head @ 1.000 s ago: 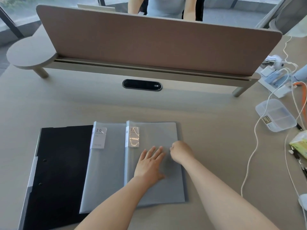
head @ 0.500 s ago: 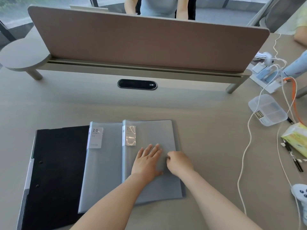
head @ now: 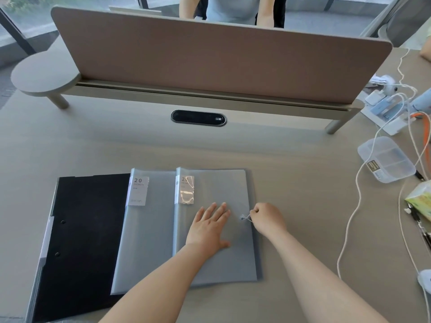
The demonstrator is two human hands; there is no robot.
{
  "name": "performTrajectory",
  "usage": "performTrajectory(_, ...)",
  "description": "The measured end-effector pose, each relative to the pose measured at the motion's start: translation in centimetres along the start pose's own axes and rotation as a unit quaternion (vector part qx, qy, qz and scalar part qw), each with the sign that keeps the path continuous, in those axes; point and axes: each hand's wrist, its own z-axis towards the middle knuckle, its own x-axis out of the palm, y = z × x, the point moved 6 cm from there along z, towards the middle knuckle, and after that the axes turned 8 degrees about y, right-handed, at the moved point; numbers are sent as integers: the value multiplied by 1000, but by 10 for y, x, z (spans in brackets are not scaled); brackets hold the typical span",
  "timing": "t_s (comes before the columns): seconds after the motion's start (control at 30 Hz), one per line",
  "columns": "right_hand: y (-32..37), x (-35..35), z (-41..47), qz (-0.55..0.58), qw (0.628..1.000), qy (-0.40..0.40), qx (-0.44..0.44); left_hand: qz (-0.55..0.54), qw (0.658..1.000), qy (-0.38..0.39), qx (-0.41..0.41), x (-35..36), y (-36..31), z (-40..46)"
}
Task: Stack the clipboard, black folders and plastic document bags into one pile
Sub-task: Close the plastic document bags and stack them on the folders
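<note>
A black folder (head: 86, 234) lies at the left on the table. A grey translucent plastic document bag (head: 149, 234) with a "20 pockets" label overlaps its right side. A second grey document bag (head: 219, 187) overlaps that one further right. My left hand (head: 210, 227) rests flat on the right bag, fingers spread. My right hand (head: 268, 217) is closed in a fist near that bag's right edge, pinching a thin string (head: 246, 217) at the bag's closure button. Whether the clipboard is among the stack I cannot tell.
A brown divider screen (head: 221, 59) runs across the back with a person behind it. At the right lie a clear plastic box (head: 387, 162), white cables (head: 354, 206), chargers (head: 382, 108), a green packet (head: 419, 201) and pens (head: 419, 227).
My right hand slid down along the right bag's edge and now pinches the closure string. My left hand stayed flat on the bag. The camera moved slightly.
</note>
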Motion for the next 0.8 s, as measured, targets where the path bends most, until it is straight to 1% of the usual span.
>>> performTrajectory(0.17,23,-1,16,-24,999,9,-29,-11,1000,-1,-3,1,0,0)
performTrajectory(0.33,39,9,21,-43,995,35,-84,-13,1000,-2,-6,2,2,1)
performTrajectory(0.43,32,9,19,15,996,24,-84,-12,1000,0,-10,2,2,1)
performTrajectory(0.53,15,0,16,99,993,-38,-55,-12,1000,-5,-25,-1,4,-1)
performTrajectory(0.6,2,-4,11,110,990,-80,-28,-19,998,-26,-63,-7,11,-6)
performTrajectory(0.67,-9,-5,5,110,989,-100,2,-40,991,-60,-116,-14,25,-16)
performTrajectory(0.8,-17,2,-4,119,987,-96,42,-124,958,-132,-221,-24,55,-40)
